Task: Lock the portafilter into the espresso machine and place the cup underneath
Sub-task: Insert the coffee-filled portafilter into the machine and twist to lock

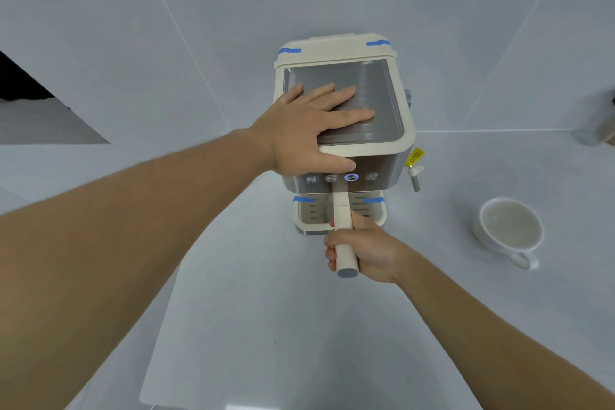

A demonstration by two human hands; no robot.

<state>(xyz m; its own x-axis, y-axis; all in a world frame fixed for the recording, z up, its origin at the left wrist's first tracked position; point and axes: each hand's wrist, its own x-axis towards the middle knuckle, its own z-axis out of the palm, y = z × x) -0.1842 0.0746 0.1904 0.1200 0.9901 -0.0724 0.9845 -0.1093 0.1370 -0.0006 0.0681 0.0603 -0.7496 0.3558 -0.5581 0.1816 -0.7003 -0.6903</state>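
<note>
A cream and steel espresso machine (382,100) stands on the white counter. My left hand (309,130) lies flat on its metal top, fingers spread, thumb over the front edge. My right hand (362,250) grips the cream handle of the portafilter (342,213), which points straight toward me from under the button panel. The portafilter's head is hidden beneath the machine's front. A white cup (509,230) sits empty on the counter to the right, its handle facing me, apart from the machine.
The drip tray (309,213) with blue tape strips lies under the portafilter. A steam wand (415,176) with a yellow tag hangs on the machine's right side. One button (351,177) glows blue. A blurred object (599,123) stands at the far right.
</note>
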